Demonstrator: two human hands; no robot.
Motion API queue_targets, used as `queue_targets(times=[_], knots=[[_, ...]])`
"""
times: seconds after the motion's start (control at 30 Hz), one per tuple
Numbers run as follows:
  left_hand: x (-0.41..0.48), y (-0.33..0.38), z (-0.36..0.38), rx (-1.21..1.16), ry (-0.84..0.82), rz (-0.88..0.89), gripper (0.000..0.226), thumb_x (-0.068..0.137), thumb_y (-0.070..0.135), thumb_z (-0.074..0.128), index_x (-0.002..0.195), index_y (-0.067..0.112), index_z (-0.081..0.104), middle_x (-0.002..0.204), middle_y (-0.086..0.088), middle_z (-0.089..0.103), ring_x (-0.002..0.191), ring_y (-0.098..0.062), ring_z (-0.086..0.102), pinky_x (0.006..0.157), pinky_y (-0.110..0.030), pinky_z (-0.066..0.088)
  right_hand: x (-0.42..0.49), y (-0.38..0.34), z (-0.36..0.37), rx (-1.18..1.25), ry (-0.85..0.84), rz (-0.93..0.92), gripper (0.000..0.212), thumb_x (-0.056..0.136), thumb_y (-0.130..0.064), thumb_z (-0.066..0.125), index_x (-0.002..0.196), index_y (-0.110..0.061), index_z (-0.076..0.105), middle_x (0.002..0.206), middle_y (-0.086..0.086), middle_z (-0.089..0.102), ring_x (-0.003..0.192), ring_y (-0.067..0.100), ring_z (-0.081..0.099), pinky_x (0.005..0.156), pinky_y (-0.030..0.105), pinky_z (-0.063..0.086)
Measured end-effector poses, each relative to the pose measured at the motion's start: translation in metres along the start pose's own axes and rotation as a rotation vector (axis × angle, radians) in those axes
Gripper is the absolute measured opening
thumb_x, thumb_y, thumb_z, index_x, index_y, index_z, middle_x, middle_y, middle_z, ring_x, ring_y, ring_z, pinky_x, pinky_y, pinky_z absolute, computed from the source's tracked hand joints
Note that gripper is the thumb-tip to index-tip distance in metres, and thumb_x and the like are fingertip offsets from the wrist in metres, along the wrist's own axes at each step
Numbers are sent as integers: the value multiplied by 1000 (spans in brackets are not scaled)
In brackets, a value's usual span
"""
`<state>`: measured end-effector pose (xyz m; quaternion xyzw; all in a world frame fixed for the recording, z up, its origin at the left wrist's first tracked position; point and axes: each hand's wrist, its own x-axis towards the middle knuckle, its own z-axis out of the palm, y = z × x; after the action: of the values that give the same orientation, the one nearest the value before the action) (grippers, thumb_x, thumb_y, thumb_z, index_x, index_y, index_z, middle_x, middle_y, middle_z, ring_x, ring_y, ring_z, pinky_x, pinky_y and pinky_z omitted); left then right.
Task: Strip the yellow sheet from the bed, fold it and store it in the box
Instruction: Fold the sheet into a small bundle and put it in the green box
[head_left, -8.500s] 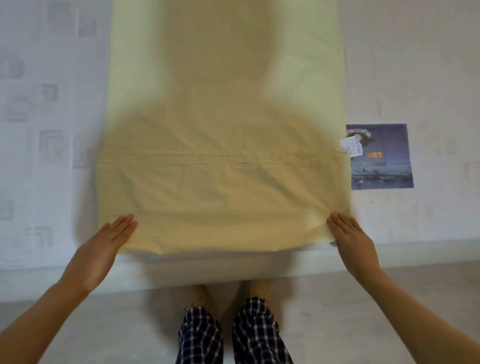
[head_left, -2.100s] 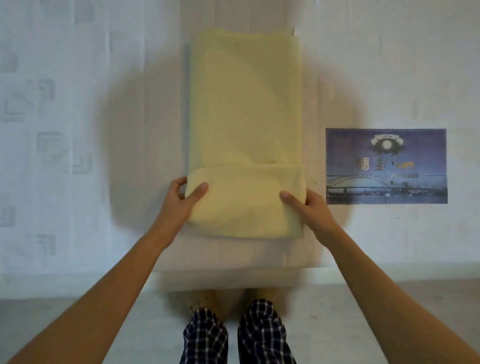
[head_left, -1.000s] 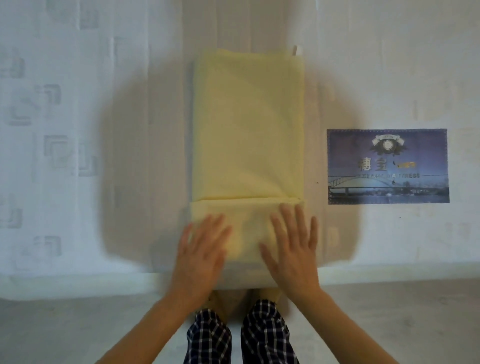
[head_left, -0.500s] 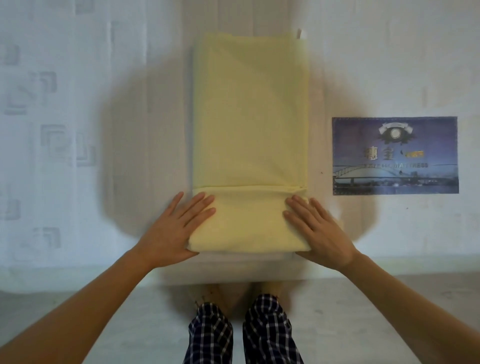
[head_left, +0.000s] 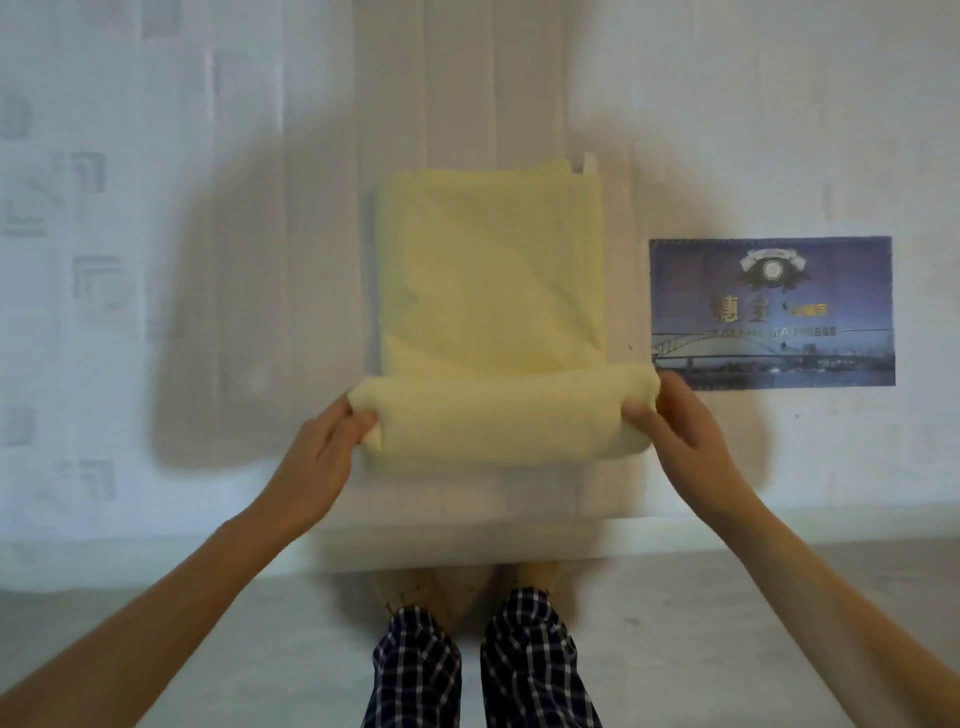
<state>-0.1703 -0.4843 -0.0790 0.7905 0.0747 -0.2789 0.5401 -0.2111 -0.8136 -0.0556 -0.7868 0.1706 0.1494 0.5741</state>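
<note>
Sheet: the folded pale-yellow cloth sheet (head_left: 491, 291) lies on the white patterned mattress (head_left: 208, 260), just left of the blue printed mattress label (head_left: 771, 312).
Near fold: a thick doubled band, raised toward the label's lower edge.
Left hand (head_left: 317, 457): curled around the band's end away from the label.
Right hand (head_left: 685, 436): gripping the band's end beside the label.

The sheet (head_left: 491, 280) lies folded on the mattress (head_left: 249, 322). Its near end is a roll, held at its left end by the fingers (head_left: 363, 419) of the left hand (head_left: 317, 457) and at its right end by those of the right hand (head_left: 685, 441). Beyond the fingers the rest lies flat. A label (head_left: 771, 312) lies just beyond and to the right of the right fingers. Nearer than the fingers come the floor (head_left: 156, 603) and the person's legs (head_left: 415, 670).
</note>
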Motion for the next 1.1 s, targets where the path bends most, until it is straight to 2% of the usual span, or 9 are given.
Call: queue_targets(times=[0.13,0.23,0.3,0.4,0.6,0.77,0.9,1.03,1.1], knots=[[29,-6,37,-126,240,-166,29,96,54,32,93,34,52,95,10,58,96,-14,55,83,-29,46,30,13,33,106,91,172,34,78,-54,60,100,-29,54,95,-17,61,88,3,60,70,15,47],[22,-9,40,-81,157,-138,62,71,69,55,121,33,44,104,27,54,95,6,55,71,-10,44,32,20,34,118,43,188,58,68,-56,70,117,-28,55,107,-19,64,94,-7,62,73,10,49],[11,-13,37,34,128,-112,72,64,68,60,124,38,37,103,32,51,90,14,51,67,-9,42,25,24,28,35,8,181,66,66,-59,71,121,-28,50,109,-21,62,95,-12,59,73,8,48],[5,-12,36,178,191,-51,61,69,70,55,116,38,32,92,31,51,76,13,52,57,-8,38,23,22,30,-145,107,124,54,70,-60,67,110,-32,42,93,-28,55,82,-19,55,62,2,43],[34,-8,53,135,321,-141,45,89,54,47,116,19,42,89,14,54,79,-9,55,61,-23,40,47,25,61,-208,366,264,46,80,-51,65,101,-15,45,75,-10,52,73,18,52,61,29,39],[13,-8,46,206,295,-71,53,81,76,36,108,30,37,84,20,54,70,4,54,53,-15,36,26,31,46,-171,268,207,48,77,-64,59,95,-21,47,81,-16,56,73,-2,54,54,15,41],[12,-12,44,205,274,-14,50,82,69,32,109,27,34,87,21,52,68,6,55,49,-12,38,21,33,41,-252,252,117,45,80,-60,53,100,-22,41,78,-13,55,70,8,56,55,24,44],[32,-8,56,165,407,-149,46,92,51,47,119,13,44,95,6,56,82,-14,58,62,-23,39,43,28,58,-280,365,243,44,83,-56,58,100,-18,45,73,-14,50,78,25,58,60,32,39],[32,-2,57,269,546,-123,50,91,44,54,126,9,46,114,-4,58,107,-25,55,84,-32,40,45,20,62,-344,492,256,53,80,-52,64,115,-16,49,89,-10,57,95,26,58,75,36,43]])
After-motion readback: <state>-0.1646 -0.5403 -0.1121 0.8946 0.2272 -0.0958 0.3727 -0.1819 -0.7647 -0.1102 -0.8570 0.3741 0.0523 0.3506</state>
